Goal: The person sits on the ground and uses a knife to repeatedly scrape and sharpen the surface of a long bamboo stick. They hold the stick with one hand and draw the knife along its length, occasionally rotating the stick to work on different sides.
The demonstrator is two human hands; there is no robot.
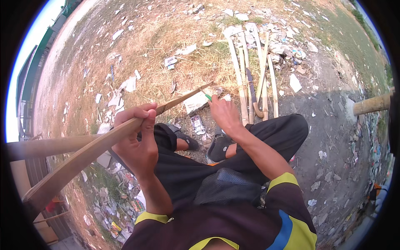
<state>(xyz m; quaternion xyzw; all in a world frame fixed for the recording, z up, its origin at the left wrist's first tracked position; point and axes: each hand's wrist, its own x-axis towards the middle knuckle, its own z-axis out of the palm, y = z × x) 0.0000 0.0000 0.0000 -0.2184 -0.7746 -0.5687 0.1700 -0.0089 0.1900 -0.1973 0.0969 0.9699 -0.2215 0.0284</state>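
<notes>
My left hand (137, 137) is closed round a long, flat bamboo strip (83, 160), thumb and fingers gripping its edges. The strip slants from the lower left up to a narrow far end above the ground. Close to that far end, my right hand (225, 111) pinches a slim tool with a green part (208, 97). Its thin tip points at the strip; whether it is a pen or a small blade I cannot make out.
Several split bamboo strips (272, 83) lie ahead to the right. Among them is a long knife (251, 85) with a dark blade and curved wooden handle. Bamboo poles stick in from the left (54, 147) and right (371, 105). Litter covers the dry ground round my shoes.
</notes>
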